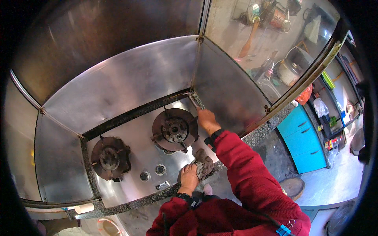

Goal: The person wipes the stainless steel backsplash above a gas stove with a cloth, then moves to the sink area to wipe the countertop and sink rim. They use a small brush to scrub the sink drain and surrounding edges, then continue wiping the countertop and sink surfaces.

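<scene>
My right hand (208, 118) is at the back right corner of the steel gas stove top (134, 128), beside the right burner (175, 129), closed round what looks like a thin light-coloured tool (193, 98) along the dark stone edge. My left hand (188, 175) lies at the stove's front edge, fingers curled on a crumpled grey-brown cloth (204, 161). Left of it are two round control openings (160, 169) and the left burner (108, 157).
Steel panels (130, 74) enclose the stove on back and sides. Glass (260, 47) at right shows hanging utensils. A turquoise cabinet (301, 137), cluttered shelves (332, 98) and a round wooden board (292, 187) stand rightward. A bucket (110, 227) is low at left.
</scene>
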Tool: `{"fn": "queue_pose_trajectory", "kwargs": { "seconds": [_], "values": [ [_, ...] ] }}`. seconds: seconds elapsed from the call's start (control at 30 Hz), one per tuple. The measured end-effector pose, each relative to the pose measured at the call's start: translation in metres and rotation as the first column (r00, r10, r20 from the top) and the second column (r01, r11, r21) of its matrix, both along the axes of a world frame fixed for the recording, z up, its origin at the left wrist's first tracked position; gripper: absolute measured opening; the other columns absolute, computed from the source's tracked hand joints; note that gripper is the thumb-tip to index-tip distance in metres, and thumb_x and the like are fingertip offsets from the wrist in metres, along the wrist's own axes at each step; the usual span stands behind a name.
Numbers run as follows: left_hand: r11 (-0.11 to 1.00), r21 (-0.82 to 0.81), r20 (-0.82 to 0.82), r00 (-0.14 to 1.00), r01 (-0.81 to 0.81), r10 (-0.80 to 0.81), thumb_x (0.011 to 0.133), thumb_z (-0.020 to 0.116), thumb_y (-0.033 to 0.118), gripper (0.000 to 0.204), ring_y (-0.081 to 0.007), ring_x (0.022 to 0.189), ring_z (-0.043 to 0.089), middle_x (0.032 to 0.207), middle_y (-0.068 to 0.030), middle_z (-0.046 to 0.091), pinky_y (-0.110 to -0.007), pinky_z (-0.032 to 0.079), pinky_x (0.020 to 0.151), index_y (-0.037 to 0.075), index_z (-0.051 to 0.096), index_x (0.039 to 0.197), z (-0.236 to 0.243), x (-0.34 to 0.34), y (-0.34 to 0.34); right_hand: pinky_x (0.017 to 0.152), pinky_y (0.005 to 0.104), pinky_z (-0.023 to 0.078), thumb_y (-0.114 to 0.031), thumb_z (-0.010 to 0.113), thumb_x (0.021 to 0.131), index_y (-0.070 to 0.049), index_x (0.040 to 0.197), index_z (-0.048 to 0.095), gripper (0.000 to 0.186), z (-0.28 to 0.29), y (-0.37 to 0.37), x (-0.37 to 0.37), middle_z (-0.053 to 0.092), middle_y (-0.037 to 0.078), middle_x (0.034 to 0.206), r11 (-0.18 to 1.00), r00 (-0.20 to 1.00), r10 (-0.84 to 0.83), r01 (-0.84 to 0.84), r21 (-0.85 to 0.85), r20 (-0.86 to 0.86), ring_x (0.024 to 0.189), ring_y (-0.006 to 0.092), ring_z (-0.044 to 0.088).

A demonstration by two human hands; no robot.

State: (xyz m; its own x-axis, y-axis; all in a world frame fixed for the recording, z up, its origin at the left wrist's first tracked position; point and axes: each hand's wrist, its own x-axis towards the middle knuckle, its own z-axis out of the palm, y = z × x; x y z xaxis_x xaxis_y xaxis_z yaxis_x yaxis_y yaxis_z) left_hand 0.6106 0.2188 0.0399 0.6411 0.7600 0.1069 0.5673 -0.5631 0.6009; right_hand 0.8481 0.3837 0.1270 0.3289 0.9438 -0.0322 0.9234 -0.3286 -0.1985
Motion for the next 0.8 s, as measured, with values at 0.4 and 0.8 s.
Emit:
{"fn": "queue_pose_trajectory", "kwargs": {
  "seconds": [0.4, 0.8],
  "values": [
    [1.000, 0.003, -0.036, 0.999, 0.013, -0.012, 0.071, 0.062, 0.007, 0.034, -0.0297, 0.113, 0.052, 0.109, -0.0111, 0.059, -0.044, 0.037, 0.098, 0.006, 0.053, 0.104, 0.004, 0.000, 0.002, 0.068, 0.0497, 0.054, -0.010, 0.051, 0.086, 0.001, 0.129, 0.047, 0.044, -0.020, 0.001, -0.022, 0.065, 0.027, 0.096, 0.996, 0.998, 0.060, -0.061, 0.060, 0.018, 0.083, 0.0415, 0.066],
    [1.000, 0.020, -0.051, 0.999, 0.000, 0.001, 0.071, 0.062, 0.007, 0.038, -0.0307, 0.116, 0.051, 0.115, -0.0139, 0.060, -0.044, 0.036, 0.098, 0.005, 0.053, 0.108, -0.004, 0.001, 0.001, 0.073, 0.0499, 0.054, -0.009, 0.059, 0.079, -0.001, 0.138, 0.038, 0.062, -0.056, -0.029, -0.023, 0.061, 0.029, 0.098, 0.985, 0.987, -0.138, 0.145, 0.092, -0.079, 0.086, 0.0421, 0.065]
  ]
}}
